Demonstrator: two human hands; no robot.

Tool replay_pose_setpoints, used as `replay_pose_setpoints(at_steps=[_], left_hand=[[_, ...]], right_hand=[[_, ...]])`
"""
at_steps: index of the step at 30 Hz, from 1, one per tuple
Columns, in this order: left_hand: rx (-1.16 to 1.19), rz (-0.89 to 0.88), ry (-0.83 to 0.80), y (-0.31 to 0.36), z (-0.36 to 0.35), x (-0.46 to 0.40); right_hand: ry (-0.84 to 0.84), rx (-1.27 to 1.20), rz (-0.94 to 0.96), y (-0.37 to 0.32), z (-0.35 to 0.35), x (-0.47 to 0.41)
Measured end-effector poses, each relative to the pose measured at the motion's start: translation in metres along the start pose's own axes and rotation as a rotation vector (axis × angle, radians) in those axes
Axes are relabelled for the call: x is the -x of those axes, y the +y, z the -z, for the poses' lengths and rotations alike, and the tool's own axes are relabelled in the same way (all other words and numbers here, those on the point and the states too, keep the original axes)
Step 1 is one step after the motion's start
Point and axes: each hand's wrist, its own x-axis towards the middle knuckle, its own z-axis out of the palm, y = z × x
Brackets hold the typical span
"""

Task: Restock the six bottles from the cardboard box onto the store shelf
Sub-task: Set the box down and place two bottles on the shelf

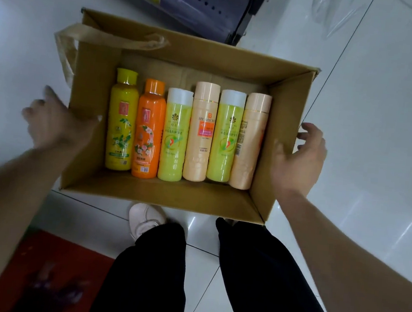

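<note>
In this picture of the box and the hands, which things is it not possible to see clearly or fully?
Head view:
- Store shelf: only its base shows, the rest is cut off by the top edge.
- Left hand: blurred, so contact with the cardboard box is unclear.
- Right hand: its fingertips are blurred beside the box wall.
- Small print on the six bottles: too small to read.
- Right foot: hidden under the box.

both arms extended forward and down, left hand (54, 121) motion-blurred, fingers spread, palm angled inward, right hand (297, 159) open, fingers loosely curled, palm facing left, both legs visible below, standing
</note>
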Motion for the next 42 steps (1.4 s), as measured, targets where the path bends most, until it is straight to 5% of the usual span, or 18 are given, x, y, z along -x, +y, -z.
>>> replay_pose_setpoints(at_steps=[2, 4, 9, 14, 22, 36, 42], left_hand=[[0.122, -0.077, 0.22, 0.013, 0.004, 0.024], [0.231, -0.284, 0.224, 0.035, 0.0, 0.058], [0.254, -0.523, -0.465, 0.105, -0.063, 0.112], [0.186, -0.345, -0.632, 0.138, -0.112, 0.113], [0.089, -0.341, -0.515, 0.151, -0.131, 0.086], [0.114, -0.277, -0.735, 0.154, -0.137, 0.062], [0.235, -0.326, -0.662, 0.135, -0.12, 0.068]], right_hand=[[0.127, -0.101, 0.075, -0.01, 0.001, 0.015], [-0.003, -0.204, 0.028, -0.019, -0.004, 0.027], [-0.468, -0.053, -0.388, -0.016, -0.036, 0.021], [-0.566, -0.014, -0.46, 0.002, -0.056, -0.007], [-0.573, 0.078, -0.355, 0.012, -0.061, -0.021], [-0.83, -0.2, -0.421, 0.021, -0.055, -0.036], [-0.865, -0.362, -0.501, 0.017, -0.042, -0.032]])
